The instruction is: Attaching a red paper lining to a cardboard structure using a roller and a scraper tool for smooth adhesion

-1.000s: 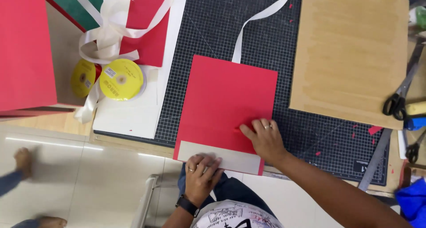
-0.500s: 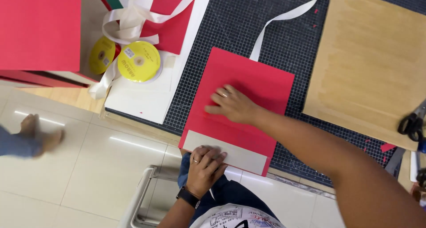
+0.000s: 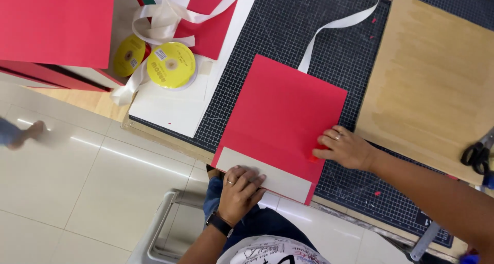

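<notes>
Head view. Flat red card sheet (image 3: pixel 280 120) lies on the dark gridded cutting mat (image 3: pixel 309 27), its near edge folded up so that a grey-white strip (image 3: pixel 267 179) of the underside shows. Left hand (image 3: pixel 239 189) rests flat on that strip, fingers spread and extended, pressing down; it grips nothing. Right hand (image 3: pixel 346 150) lies at the sheet's right edge, fingers loosely curled, fingertips on the card where the fold line meets the edge; whether it pinches the edge I cannot tell.

Judgement: the step in hand looks like creasing the folded flap. The next move would call for steady pressure along the fold while the sheet is kept from sliding on the mat.

Surface: the counter (image 3: pixel 154 135) also carries a plain brown board (image 3: pixel 427 84) to the right, black-handled scissors (image 3: pixel 478 153) beyond it, white paper (image 3: pixel 170 107) to the left, two yellow ribbon spools (image 3: pixel 171 65) and loose cream ribbon (image 3: pixel 170 17). Pale tiled floor (image 3: pixel 77 192) below.
</notes>
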